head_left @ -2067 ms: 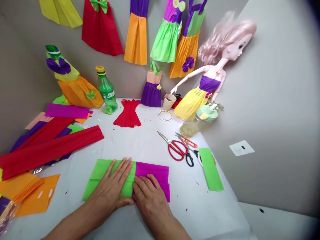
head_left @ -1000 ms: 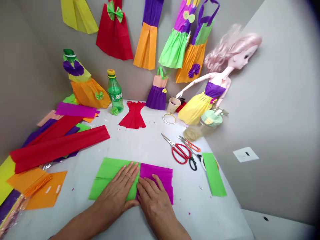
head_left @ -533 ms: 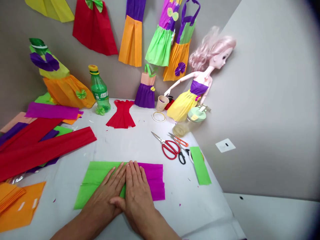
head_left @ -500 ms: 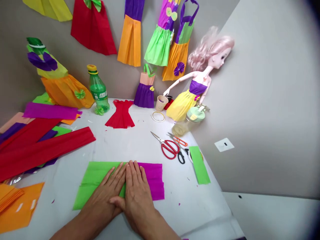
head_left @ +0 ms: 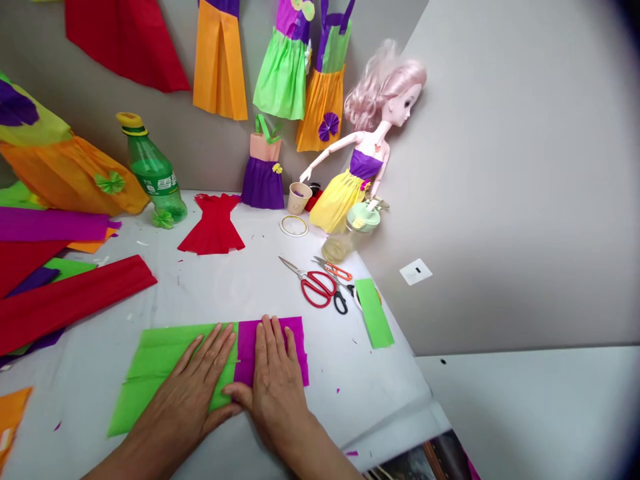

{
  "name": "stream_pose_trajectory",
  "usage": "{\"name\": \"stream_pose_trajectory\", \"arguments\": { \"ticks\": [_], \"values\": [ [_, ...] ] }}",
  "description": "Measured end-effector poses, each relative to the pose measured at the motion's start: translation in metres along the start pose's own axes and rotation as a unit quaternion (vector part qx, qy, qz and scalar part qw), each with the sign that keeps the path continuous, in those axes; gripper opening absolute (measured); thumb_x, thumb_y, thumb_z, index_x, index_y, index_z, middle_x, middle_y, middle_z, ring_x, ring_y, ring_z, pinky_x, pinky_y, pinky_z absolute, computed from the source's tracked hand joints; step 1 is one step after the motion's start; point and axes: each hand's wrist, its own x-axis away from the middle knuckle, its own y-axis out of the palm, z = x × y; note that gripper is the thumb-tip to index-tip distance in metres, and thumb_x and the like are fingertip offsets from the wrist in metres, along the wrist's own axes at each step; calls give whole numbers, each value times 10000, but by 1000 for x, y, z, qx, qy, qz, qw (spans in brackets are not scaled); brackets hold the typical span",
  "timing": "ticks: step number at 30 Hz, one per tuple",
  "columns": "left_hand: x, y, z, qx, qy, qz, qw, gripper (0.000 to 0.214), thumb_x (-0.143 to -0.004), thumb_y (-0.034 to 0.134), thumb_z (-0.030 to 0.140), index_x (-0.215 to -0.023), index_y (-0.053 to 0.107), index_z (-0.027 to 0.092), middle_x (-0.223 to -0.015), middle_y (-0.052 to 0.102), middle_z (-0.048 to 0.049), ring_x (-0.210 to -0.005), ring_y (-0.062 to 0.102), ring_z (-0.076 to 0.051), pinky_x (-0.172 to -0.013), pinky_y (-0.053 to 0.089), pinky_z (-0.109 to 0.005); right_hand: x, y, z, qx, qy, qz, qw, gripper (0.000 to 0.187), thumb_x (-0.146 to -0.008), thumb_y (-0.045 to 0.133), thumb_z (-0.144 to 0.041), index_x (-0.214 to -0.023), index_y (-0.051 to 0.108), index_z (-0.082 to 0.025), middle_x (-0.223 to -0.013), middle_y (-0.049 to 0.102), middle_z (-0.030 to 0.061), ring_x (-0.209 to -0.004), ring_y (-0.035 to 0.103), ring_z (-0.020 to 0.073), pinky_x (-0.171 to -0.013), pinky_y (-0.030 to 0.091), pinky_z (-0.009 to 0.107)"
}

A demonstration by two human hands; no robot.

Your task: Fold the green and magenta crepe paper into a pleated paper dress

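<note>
A sheet of green crepe paper [head_left: 150,360] lies flat on the table, its right edge meeting a piece of magenta crepe paper [head_left: 246,347]. My left hand [head_left: 193,373] rests flat on the green part, fingers stretched out. On the magenta part my right hand [head_left: 277,367] lies palm down, its fingers stretched and its thumb reaching left toward the seam. Between the two hands the join of the colours shows. Neither hand grips anything.
Red-handled scissors [head_left: 317,287], a black-handled pair [head_left: 340,301] and orange snips [head_left: 339,270] lie right of centre. A green strip [head_left: 374,313] rests over a tape roll. Behind stand a doll [head_left: 373,147], a paper cup [head_left: 299,199] and a green bottle [head_left: 155,177]. Red paper [head_left: 100,293] lies left.
My hands have moved apart: the right has slid across the magenta paper, the left stays on the green. The seam between them is now uncovered. The whole view has shifted toward the right.
</note>
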Motion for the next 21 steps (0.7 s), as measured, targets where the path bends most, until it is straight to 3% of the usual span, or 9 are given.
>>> {"name": "stream_pose_trajectory", "arguments": {
  "ticks": [8, 12, 15, 18, 21],
  "values": [
    [-1, 0, 1, -13, -5, -13, 1000, 1016, -930, 351, 784, -1624, 81, 93, -1598, 392, -187, -1470, 370, -342, -1202, 226, -483, 11, -5, 33, -4, 37, -21, 999, 972, -901, 621, -627, -1557, 289, 8, -1570, 354, 281, -1500, 291, 371, -1186, 328, 571],
    [-3, -5, 3, -14, -8, -17, 1000, 991, -943, 348, 768, -1622, 103, 90, -1605, 382, -180, -1486, 345, -328, -1213, 208, -461, 15, -17, 68, -41, 78, -15, 996, 769, -995, 535, -504, -1576, 292, -63, -1561, 403, 239, -1478, 350, 348, -1175, 345, 570],
    [-4, -7, 4, -13, -9, -14, 1000, 981, -943, 363, 762, -1623, 115, 100, -1605, 385, -171, -1483, 354, -319, -1218, 200, -448, 5, -35, 78, -71, 95, 29, 993, 609, -1056, 398, -402, -1581, 302, -109, -1553, 436, 199, -1468, 379, 308, -1179, 347, 563],
    [-1, -3, 2, -6, -13, -15, 1000, 990, -932, 377, 771, -1627, 103, 121, -1600, 397, -167, -1466, 383, -322, -1209, 229, -453, -23, -52, 52, -99, 69, 79, 990, 553, -1071, 314, -285, -1597, 260, -123, -1566, 431, 160, -1488, 347, 255, -1199, 340, 522],
    [7, 9, -1, 19, -20, -9, 1000, 1016, -903, 447, 776, -1632, 85, 168, -1550, 475, -162, -1400, 469, -347, -1188, 278, -479, -58, -55, 0, -120, 2, 47, 992, 566, -1055, 330, -247, -1594, 253, -91, -1612, 359, 130, -1540, 214, 221, -1231, 300, 481]
  ]
}}
